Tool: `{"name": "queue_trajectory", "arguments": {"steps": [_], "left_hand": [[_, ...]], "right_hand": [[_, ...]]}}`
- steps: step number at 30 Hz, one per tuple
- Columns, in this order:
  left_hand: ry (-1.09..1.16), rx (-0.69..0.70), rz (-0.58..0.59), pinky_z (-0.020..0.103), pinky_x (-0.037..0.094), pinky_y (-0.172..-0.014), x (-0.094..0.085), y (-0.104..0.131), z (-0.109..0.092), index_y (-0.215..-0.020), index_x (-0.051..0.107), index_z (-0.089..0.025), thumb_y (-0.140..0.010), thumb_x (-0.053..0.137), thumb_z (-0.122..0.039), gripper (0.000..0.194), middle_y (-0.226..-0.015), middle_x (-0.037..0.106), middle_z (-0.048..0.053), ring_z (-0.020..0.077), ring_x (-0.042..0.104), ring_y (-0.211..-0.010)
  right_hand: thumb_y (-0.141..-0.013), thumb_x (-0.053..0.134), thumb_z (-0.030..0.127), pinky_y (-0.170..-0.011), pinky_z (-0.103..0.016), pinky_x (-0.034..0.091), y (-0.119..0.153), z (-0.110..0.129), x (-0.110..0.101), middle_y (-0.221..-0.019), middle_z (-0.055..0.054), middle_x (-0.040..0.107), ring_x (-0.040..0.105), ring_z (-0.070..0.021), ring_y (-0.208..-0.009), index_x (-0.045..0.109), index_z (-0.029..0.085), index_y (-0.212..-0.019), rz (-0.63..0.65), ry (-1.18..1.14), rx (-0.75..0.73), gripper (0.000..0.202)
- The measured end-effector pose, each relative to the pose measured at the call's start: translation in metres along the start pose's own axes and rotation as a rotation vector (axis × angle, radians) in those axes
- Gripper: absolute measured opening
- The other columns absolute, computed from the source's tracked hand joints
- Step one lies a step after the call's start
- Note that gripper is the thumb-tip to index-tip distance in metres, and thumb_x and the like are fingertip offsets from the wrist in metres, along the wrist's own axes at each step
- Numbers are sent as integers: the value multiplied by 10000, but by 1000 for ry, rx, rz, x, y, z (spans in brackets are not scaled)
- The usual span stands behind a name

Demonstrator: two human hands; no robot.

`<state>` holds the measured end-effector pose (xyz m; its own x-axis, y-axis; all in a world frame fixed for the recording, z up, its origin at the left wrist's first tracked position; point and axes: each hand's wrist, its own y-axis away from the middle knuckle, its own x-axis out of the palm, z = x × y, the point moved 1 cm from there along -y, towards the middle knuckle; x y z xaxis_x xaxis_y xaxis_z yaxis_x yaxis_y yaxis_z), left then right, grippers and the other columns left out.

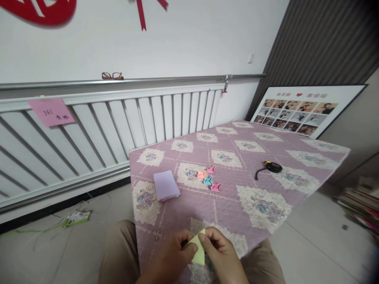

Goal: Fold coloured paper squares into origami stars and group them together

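Four small folded pieces (pixel 209 178) already done and clustered mid-table, just beside the stack of paper (pixel 166 185). Fifth one under way: left hand (pixel 173 256) and right hand (pixel 220 256) both pinching a yellow-green sheet (pixel 199 249) at the near table edge (pixel 296 205), folded partway.

Pink note (pixel 51 112) on radiator: handwritten "361", further marks unreadable. Photo board (pixel 299 108) heading too blurred.

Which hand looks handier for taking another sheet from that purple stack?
Probably the left hand: the purple paper stack lies up and left of it, while the right hand pinches the yellow-green folded paper farther away.
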<state>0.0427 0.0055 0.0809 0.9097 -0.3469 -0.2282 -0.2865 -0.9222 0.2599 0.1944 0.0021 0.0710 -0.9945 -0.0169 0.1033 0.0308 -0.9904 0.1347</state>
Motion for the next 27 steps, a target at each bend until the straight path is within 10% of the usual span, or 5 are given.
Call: {"name": "queue_trajectory", "arguments": {"steps": [12, 18, 27], "left_hand": [[309, -4, -135, 235, 268, -536, -11, -6, 10, -712, 538, -188, -713, 629, -362, 196, -573, 472, -62, 103, 370, -542], [554, 27, -202, 223, 317, -531, -14, -15, 18, -696, 543, -184, -677, 732, -417, 301, -581, 499, -60, 100, 421, -537], [802, 35, -202, 204, 325, -509, 10, -16, 19, -866, 651, -169, -551, 844, -520, 509, -672, 577, -32, 93, 442, -563]], "right_hand": [[-717, 690, 637, -557, -228, 317, 1, -4, -10, -566, 51, 466, 378, -109, -561, 545, 199, -626, -47, -15, -5, 470], [-758, 650, 580, -540, -237, 287, 1, -13, -11, -556, 66, 391, 333, -108, -547, 516, 205, -614, 151, 187, 2, 423], [-721, 657, 658, -557, -236, 321, 4, -15, 2, -558, 55, 432, 361, -113, -555, 534, 205, -599, 73, 96, 20, 485]]}}
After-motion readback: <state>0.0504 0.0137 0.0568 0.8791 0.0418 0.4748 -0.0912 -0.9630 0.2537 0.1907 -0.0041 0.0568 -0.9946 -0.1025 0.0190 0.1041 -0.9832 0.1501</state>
